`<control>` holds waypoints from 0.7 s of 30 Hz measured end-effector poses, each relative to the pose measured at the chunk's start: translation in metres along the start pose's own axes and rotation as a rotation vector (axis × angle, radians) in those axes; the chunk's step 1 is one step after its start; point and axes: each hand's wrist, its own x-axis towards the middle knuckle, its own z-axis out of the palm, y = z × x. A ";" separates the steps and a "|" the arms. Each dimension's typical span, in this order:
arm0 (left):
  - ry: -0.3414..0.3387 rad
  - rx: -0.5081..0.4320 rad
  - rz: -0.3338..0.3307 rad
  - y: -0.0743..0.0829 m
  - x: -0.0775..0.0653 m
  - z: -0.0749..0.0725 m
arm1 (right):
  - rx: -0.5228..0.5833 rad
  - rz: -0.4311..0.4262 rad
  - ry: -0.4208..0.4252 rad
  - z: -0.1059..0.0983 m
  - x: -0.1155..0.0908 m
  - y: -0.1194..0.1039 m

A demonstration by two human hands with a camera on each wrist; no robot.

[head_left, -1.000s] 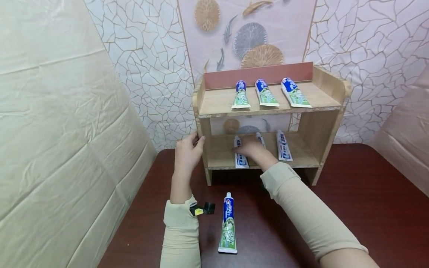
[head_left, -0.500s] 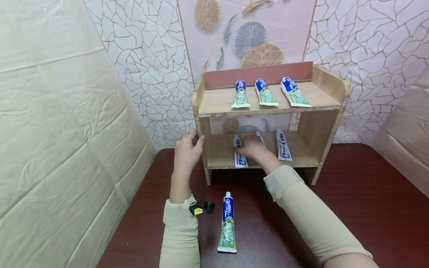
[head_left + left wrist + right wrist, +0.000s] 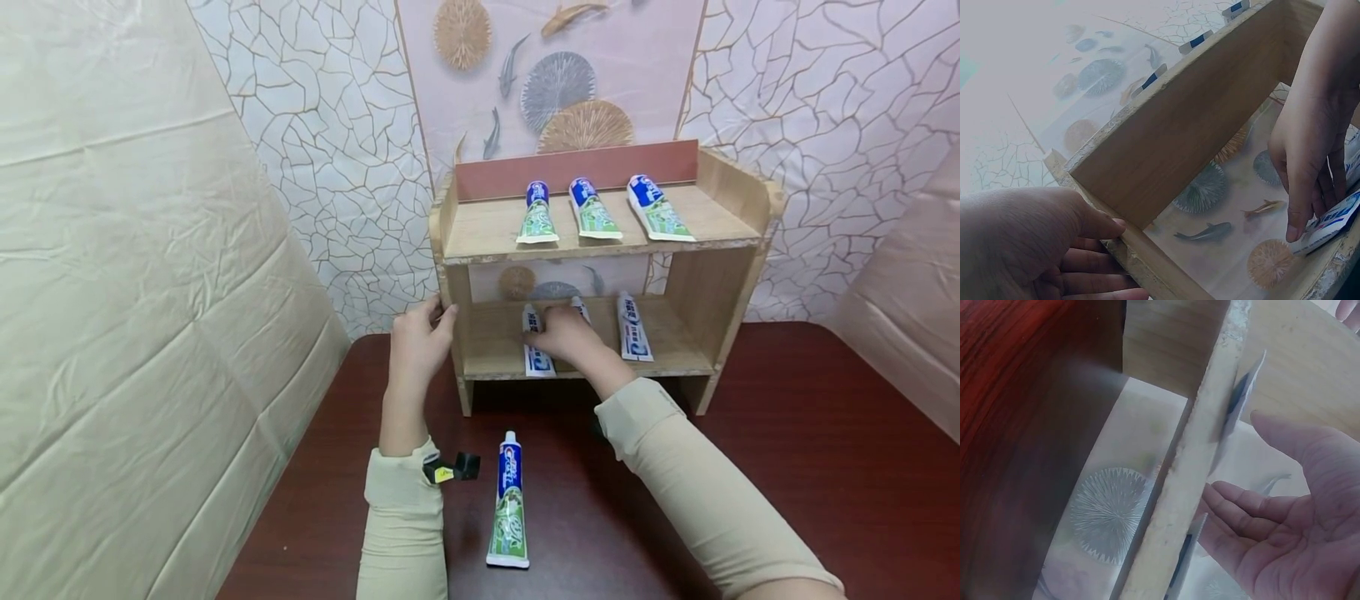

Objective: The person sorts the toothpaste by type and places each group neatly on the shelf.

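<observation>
In the head view a small two-tier wooden shelf (image 3: 487,229) stands on the table. My left hand (image 3: 416,342) grips its left side panel, thumb (image 3: 1100,222) on the edge and fingers on the outer side. My right hand (image 3: 573,337) reaches into the lower tier between the left white-and-blue toothpaste tube (image 3: 538,360) and the middle tube (image 3: 581,307), which it partly hides. Its thumb lies at the left tube; in the right wrist view the right hand (image 3: 1291,531) has its fingers loosely extended near the tubes. The right tube (image 3: 634,329) lies apart.
Three blue-and-green toothpaste tubes (image 3: 596,212) lie along the top tier. Another blue-and-green tube (image 3: 509,504) lies on the dark red table (image 3: 600,517) in front of the shelf. A patterned wall covering (image 3: 337,167) is behind, with a pale cloth (image 3: 165,333) at the left.
My right forearm and sleeve have shifted slightly right, while the right hand stays between the left and middle tubes. The left hand and the tubes show no clear movement.
</observation>
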 end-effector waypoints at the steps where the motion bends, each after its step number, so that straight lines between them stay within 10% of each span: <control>1: -0.001 0.001 -0.001 0.000 0.000 0.000 | -0.005 -0.002 0.003 0.000 0.000 -0.001; 21: -0.002 0.009 -0.006 0.001 0.000 0.000 | -0.012 -0.023 0.018 -0.005 -0.017 -0.010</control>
